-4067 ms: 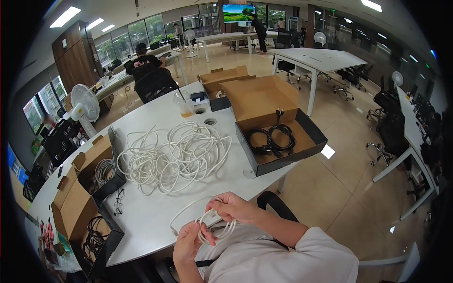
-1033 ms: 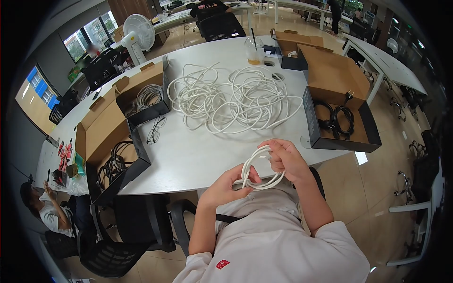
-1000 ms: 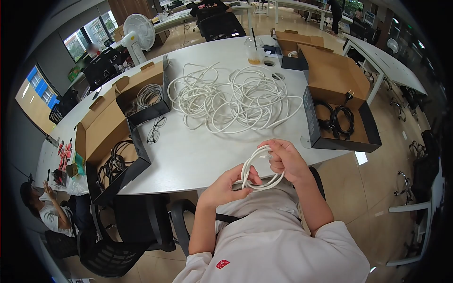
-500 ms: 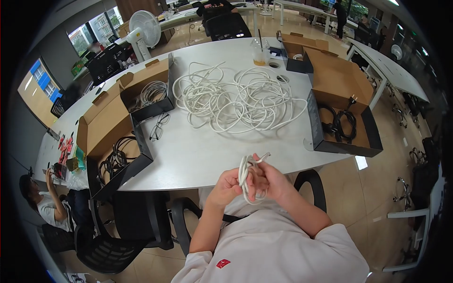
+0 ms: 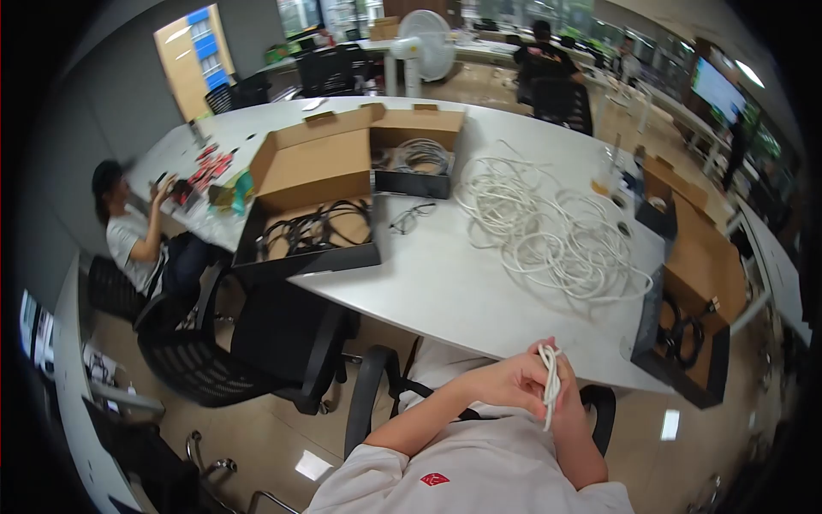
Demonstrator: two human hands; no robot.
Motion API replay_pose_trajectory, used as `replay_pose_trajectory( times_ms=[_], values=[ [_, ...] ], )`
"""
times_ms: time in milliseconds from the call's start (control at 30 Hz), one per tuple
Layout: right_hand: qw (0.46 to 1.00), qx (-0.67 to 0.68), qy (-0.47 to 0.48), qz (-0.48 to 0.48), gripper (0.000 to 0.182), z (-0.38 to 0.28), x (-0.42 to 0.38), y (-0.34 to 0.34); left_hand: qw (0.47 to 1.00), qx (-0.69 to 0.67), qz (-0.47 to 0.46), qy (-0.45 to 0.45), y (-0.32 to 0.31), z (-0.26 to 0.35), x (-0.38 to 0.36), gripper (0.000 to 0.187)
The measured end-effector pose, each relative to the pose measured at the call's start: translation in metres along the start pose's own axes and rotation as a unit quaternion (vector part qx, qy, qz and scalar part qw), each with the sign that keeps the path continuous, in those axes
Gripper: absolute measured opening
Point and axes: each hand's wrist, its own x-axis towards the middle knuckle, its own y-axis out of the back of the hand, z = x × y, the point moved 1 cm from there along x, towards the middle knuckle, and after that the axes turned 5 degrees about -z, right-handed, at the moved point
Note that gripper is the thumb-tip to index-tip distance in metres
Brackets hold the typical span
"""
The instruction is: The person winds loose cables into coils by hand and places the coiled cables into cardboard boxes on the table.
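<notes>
A small coiled bundle of white cable (image 5: 550, 384) is between my two hands, in front of my body at the table's near edge. My left hand (image 5: 512, 379) grips the bundle from the left, fingers closed around its side. My right hand (image 5: 565, 396) is closed on it from the right, partly hidden behind the loops. Beyond my hands, a loose tangle of white cable (image 5: 548, 218) lies spread on the white table (image 5: 411, 287).
Left stand open cardboard boxes, one with black cables (image 5: 312, 230), one with a grey cable coil (image 5: 421, 158). Glasses (image 5: 413, 218) lie beside them. At right is another box with a black power cord (image 5: 681, 334). A plastic cup (image 5: 604, 176) stands behind. A person (image 5: 141, 227) sits far left.
The head view has swung left, so the table and boxes appear shifted right. The cable bundle in my hands is now pressed narrower and seen more edge-on.
</notes>
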Motion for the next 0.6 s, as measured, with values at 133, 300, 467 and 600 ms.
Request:
replay_pose_trajectory(
  times_ms=[133, 300, 467, 600],
  values=[
    [0.989, -0.136, 0.053, -0.014, 0.038, -0.002, 0.006, -0.004, 0.999, 0.031, 0.015, 0.034, 0.002, -0.001, -0.007, 0.03],
    [0.962, -0.228, 0.115, 0.097, 0.037, -0.014, 0.017, 0.011, 0.988, -0.03, 0.14, 0.064, -0.005, 0.007, -0.017, 0.021],
    [0.928, -0.274, 0.227, 0.11, 0.023, -0.036, 0.026, 0.018, 0.972, -0.008, 0.225, 0.059, -0.011, -0.007, -0.026, 0.026],
    [0.853, -0.408, 0.304, 0.117, 0.016, -0.051, 0.034, 0.016, 0.942, 0.044, 0.331, 0.034, -0.014, -0.018, -0.025, 0.026]
  ],
)
